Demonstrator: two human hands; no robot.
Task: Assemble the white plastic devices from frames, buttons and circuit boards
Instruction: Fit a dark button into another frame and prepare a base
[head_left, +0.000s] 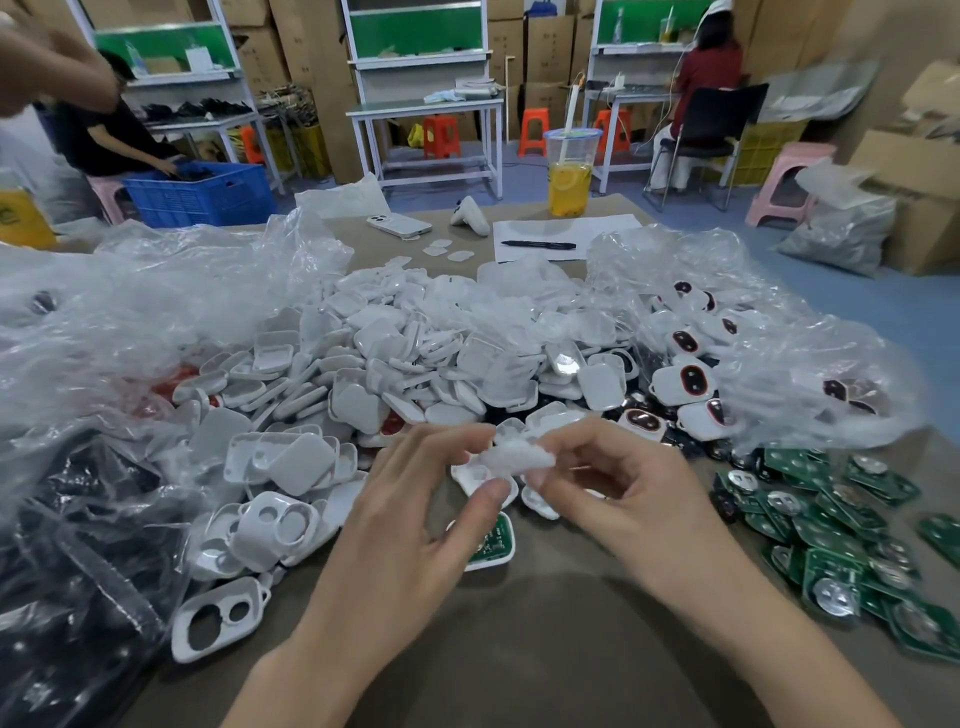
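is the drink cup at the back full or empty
Partly full: the drink cup stands upright, yellow liquid fills its lower part, and the upper part is clear.

Bright even light; faint shadows; glare on plastic bags (171, 312); edges bowed; white piece (514, 457) blurred.

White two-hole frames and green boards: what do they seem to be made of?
White two-hole frame: probably moulded plastic, matte, uniformly white with rounded edges. Green circuit boards: apparently rigid laminate, glossy green coating, carrying shiny silver discs, likely metal.

A head-worn wide-angle camera looks forward and down, close over the table (519, 623).
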